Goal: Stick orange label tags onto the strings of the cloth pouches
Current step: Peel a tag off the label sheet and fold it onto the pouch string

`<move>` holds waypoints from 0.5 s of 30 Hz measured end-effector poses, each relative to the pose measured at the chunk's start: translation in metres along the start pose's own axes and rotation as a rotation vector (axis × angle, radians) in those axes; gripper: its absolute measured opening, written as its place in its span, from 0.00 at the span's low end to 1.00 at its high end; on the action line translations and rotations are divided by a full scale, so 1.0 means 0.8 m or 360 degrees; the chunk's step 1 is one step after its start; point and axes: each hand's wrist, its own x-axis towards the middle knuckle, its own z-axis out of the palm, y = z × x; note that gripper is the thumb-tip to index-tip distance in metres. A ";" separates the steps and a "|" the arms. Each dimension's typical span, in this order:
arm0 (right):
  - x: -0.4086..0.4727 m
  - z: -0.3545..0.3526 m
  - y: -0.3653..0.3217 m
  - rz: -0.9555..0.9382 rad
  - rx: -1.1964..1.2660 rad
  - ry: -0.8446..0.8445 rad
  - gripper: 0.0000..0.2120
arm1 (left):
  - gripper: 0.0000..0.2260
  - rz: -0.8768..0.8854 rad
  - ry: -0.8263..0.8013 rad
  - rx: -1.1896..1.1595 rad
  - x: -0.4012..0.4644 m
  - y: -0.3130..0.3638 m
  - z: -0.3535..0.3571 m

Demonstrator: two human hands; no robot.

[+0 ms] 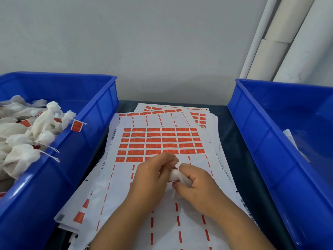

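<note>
Both hands met over the sheets, working one small white cloth pouch (174,175). Right hand (196,184) had its fingers curled round the pouch body; left hand (153,173) was closed at the neck, fingertips apparently pinching the thin white string (177,166) that stuck up between them. Exact contact was hidden by the fingers.

Handling call: the pouch looked light, soft and crushable — fine to squeeze, no fragility concern. The string looked limp and fine, likely to slip or twist, so the place to hold was close to the neck, with the free end kept taut for the tag.

Under the hands lay the top label sheet (158,143), its upper rows of orange tags still in place, on a fanned stack of similar sheets. Left blue bin (100,105) held pouches already tagged (77,125). Right blue bin (266,127) showed one pale item I couldn't identify.
</note>
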 end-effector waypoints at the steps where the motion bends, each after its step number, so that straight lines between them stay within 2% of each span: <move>1: 0.000 0.001 0.001 -0.0018 -0.0011 0.0011 0.10 | 0.16 -0.0050 0.0007 -0.0050 0.001 0.000 0.000; 8: 0.001 0.005 0.008 -0.0081 -0.0083 0.0116 0.06 | 0.10 -0.0334 0.0022 -0.0262 0.004 0.000 0.001; 15: 0.001 0.005 0.010 -0.0166 -0.0164 0.0280 0.12 | 0.06 -0.0462 -0.0041 -0.0451 0.008 0.002 -0.003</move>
